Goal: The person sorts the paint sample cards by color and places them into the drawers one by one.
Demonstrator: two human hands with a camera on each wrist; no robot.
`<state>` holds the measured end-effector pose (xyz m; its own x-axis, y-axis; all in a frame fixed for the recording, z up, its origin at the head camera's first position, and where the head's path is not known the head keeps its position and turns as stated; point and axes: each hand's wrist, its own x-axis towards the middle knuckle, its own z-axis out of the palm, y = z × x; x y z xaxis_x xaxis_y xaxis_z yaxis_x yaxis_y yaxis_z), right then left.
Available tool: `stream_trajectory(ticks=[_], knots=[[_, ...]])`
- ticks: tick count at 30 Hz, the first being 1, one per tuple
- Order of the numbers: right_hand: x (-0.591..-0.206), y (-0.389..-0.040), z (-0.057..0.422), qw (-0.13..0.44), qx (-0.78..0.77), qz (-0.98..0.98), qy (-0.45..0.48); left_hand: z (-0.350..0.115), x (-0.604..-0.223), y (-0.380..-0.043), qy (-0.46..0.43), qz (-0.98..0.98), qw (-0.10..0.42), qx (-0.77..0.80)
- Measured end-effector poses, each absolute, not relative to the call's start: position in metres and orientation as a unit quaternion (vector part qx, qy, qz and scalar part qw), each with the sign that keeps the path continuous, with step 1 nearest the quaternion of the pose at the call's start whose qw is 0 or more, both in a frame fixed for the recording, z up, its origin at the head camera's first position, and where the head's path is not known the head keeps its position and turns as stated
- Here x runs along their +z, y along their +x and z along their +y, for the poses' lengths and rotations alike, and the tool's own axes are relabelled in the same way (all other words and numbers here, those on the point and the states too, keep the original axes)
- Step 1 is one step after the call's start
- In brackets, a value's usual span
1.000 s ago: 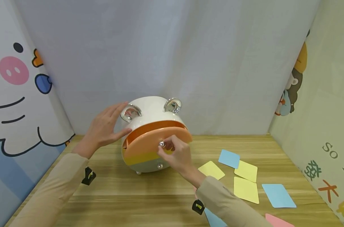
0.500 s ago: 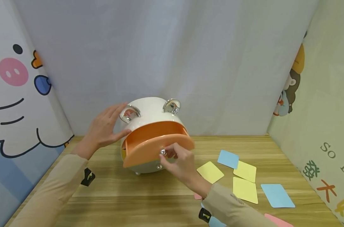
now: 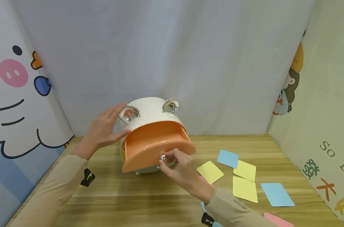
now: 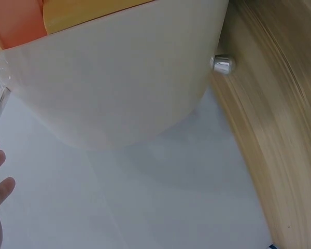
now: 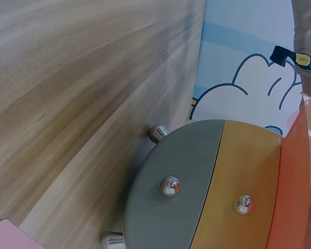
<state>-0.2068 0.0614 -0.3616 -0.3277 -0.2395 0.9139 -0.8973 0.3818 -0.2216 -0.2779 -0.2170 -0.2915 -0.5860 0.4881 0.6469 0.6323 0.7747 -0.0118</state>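
A rounded white storage box with two shiny silver ears stands on the wooden table. Its top orange drawer is pulled well out, and the inside shows only orange walls. My right hand pinches that drawer's silver knob. At the box's left side, my left hand is spread, its thumb at the front rim and its fingers beside the left ear. In the right wrist view, a yellow drawer and a grey-green drawer, each with a silver knob, sit closed below the orange one.
Several yellow notes, blue notes and pink notes lie on the table to the right. A pale curtain closes off the back, with printed panels on both sides. Small silver feet support the box.
The orange drawer has slid further out toward me, my right hand moving down and nearer with its knob. My left hand has stayed by the left ear.
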Motion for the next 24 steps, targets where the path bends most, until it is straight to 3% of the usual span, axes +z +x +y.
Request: stream_trajectory(ticks=[12, 24], knots=[[-0.3639, -0.2042, 0.0661, 0.448, 0.380, -0.703, 0.401, -0.2172, -0.2912, -0.2777, -0.311, -0.888, 0.322, -0.107], [-0.3643, -0.2019, 0.0700, 0.431, 0.381, -0.717, 0.394, -0.2172, -0.2920, -0.2767, -0.310, -0.887, 0.325, -0.109]])
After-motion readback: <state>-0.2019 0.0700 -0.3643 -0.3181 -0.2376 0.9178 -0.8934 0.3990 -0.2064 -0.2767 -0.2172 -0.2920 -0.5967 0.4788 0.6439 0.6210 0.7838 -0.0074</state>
